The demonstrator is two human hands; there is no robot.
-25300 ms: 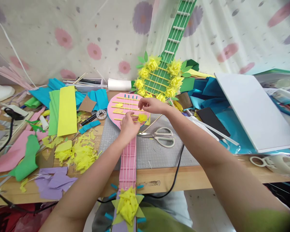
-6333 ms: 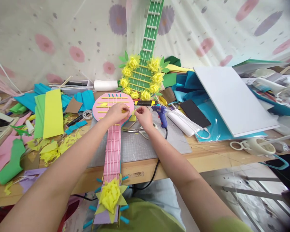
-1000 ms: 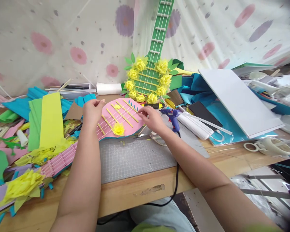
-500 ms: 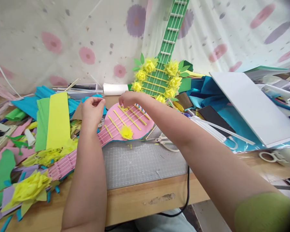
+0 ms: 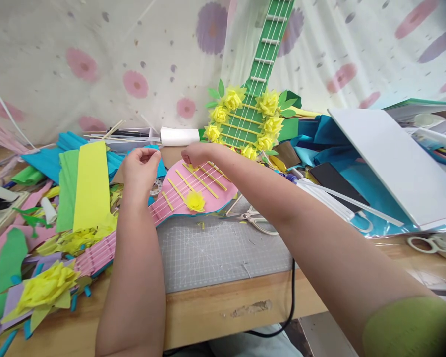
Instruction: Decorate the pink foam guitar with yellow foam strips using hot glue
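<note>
A pink paper guitar (image 5: 215, 197) with yellow strips and white strings lies tilted across the grey cutting mat (image 5: 223, 253). One yellow paper flower (image 5: 195, 201) sits on its near edge. My right hand (image 5: 198, 153) bends down at the far edge of the guitar's body, fingers closed; a bit of yellow shows just below them, but what they grip is hidden. My left hand (image 5: 143, 166) is raised left of the body, thumb and fingertips pinched together. Anything between them is too small to make out. My left forearm covers part of the guitar's neck.
Behind stands a green paper guitar (image 5: 241, 124) ringed with yellow flowers. Scissors (image 5: 258, 219) lie by my right forearm. Crepe paper scraps and a yellow sheet (image 5: 91, 186) crowd the left. At right are a phone (image 5: 338, 187) and a white board (image 5: 397, 168).
The view has shifted slightly. My right hand's fingers look more curled in at the guitar's far edge; my left hand keeps its pinch in about the same place.
</note>
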